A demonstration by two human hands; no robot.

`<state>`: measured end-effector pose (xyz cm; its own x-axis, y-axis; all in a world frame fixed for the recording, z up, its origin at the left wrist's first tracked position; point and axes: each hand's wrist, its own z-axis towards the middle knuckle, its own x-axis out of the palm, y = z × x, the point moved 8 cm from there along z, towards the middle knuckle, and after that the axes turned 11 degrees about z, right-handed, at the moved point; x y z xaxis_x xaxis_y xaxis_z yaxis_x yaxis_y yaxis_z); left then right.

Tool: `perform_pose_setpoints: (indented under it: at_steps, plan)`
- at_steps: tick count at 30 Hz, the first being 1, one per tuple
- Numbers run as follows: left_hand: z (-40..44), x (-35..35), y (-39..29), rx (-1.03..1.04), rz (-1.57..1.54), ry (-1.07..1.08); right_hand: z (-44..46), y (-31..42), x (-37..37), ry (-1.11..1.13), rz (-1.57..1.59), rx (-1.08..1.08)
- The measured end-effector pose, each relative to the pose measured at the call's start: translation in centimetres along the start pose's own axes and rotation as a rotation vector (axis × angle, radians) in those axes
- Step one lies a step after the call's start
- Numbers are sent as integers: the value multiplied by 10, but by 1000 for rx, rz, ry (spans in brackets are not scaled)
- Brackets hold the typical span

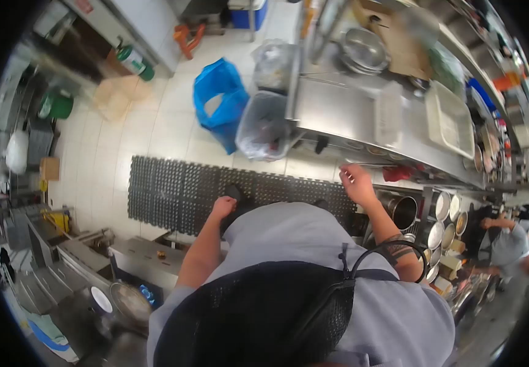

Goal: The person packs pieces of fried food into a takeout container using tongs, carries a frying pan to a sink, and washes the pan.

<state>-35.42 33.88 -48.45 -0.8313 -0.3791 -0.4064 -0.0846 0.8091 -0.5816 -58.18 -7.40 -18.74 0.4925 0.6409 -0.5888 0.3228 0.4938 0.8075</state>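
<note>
From the head camera, looking down past a grey shirt and a black bag on the wearer's body, a kitchen floor [170, 116] of pale tiles spreads ahead. The left hand [223, 207] hangs low above a black perforated mat [163, 192], near a dark shoe [233, 191]; its fingers curl inward, and whether it is fully closed cannot be told. The right hand [356, 181] is loosely open, fingers bent, above the mat's right end and just in front of a steel table [335, 110]. A red cloth [397, 174] is to its right, below the table's edge, and a metal pot [403, 211] sits nearby with its mouth facing up.

On the table are metal bowls [364, 50] toward the back and two pale trays [449, 119] side by side. At the table's left end stand a lined bin [263, 125] and, beside it, an open blue bag [226, 129]. At far right, another person [506, 248] in grey reaches forward, blurred.
</note>
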Motion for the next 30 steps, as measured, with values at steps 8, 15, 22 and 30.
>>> perform_pose_setpoints:
  at_steps: [8, 15, 22, 30]
  plan:
    - [-26, -184, 219, -32, 233, -172, 48, 80, 228, 657, -10, 181]
    - [-32, -249, 204, -475, -226, -205, 123, 94, 321, 611, 43, 140]
    - [31, -287, 98, -222, 162, 92, 202, 70, 395, 487, -21, 393]
    - [134, -473, 47, -153, 375, 10, 231, -18, 480, 658, -143, 527]
